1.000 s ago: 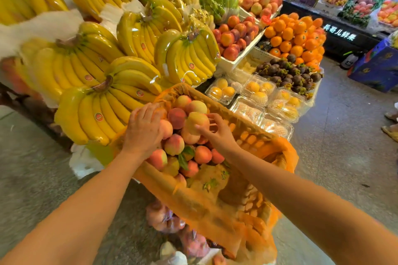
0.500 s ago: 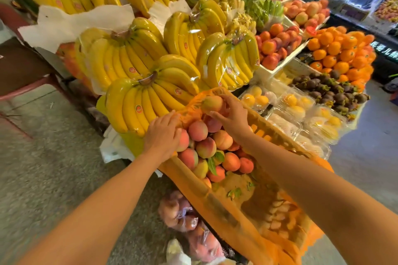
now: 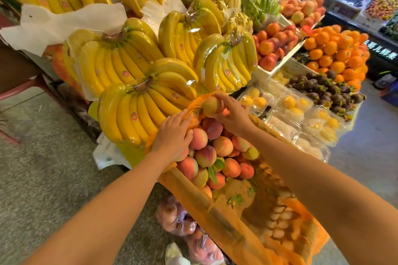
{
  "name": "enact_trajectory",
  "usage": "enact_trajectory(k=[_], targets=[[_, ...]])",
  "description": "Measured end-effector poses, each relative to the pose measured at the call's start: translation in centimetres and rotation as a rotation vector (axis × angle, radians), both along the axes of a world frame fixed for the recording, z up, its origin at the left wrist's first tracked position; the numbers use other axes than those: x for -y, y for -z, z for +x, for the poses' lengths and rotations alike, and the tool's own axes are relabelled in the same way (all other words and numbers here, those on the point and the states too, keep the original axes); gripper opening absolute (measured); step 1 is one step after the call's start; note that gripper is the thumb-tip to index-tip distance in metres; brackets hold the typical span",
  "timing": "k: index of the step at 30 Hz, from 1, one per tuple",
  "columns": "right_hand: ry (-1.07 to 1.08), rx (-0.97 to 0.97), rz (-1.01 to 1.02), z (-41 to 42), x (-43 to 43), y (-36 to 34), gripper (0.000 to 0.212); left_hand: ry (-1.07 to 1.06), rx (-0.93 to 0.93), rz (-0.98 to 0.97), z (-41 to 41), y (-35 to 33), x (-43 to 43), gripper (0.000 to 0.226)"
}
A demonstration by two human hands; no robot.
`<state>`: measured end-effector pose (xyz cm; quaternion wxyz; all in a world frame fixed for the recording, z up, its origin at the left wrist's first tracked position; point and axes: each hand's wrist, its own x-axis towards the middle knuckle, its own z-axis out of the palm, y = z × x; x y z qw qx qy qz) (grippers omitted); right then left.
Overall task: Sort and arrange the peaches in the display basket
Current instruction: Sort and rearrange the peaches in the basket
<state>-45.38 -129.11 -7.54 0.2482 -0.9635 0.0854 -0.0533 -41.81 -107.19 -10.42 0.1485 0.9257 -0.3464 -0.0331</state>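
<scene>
Right hand (image 3: pixel 233 115), centre of the frame: fingers and thumb curled round a single peach (image 3: pixel 212 104), holding it at the far top corner of the basket (image 3: pixel 195 197), right against the orange liner (image 3: pixel 247 241) where it bunches up. Left hand (image 3: pixel 172 136) just beside it, lower and to the left: palm down, fingers laid out fairly straight, pressing on the left edge of the pile and gripping nothing. Its fingertips touch one pink fruit and the liner's edge.

Below both hands, the peaches (image 3: pixel 223 146) are heaped in the upper half of the basket, pink and yellow-green, with a few green leaves (image 3: pixel 212 173) tucked among them. The near half of the basket shows only liner and stray leaf bits.

Further out: bananas (image 3: pixel 137 112) in wrapped bunches fill the upper left, the closest bunch touching the basket's far rim. Clear boxes (image 3: pixel 289 106) of yellow fruit sit just right of the basket. Beyond them lie dark mangosteens (image 3: pixel 327 90), then a mound of oranges (image 3: pixel 336 51) at the upper right. Bottom centre, under the basket, bagged peaches (image 3: pixel 178 220) lie on the floor (image 3: pixel 43 178).
</scene>
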Motion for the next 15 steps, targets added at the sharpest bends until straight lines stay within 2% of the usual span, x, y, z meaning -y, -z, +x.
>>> enact_trajectory(k=[8,15], targets=[[0.06,-0.111,-0.07,0.2,-0.3,-0.1,0.071,0.019,-0.011,0.002,0.2,-0.1,0.3,0.054],[0.023,0.029,0.081,-1.0,0.3,-0.6,0.058,0.005,0.024,-0.012,-0.5,-0.8,0.7,0.051]])
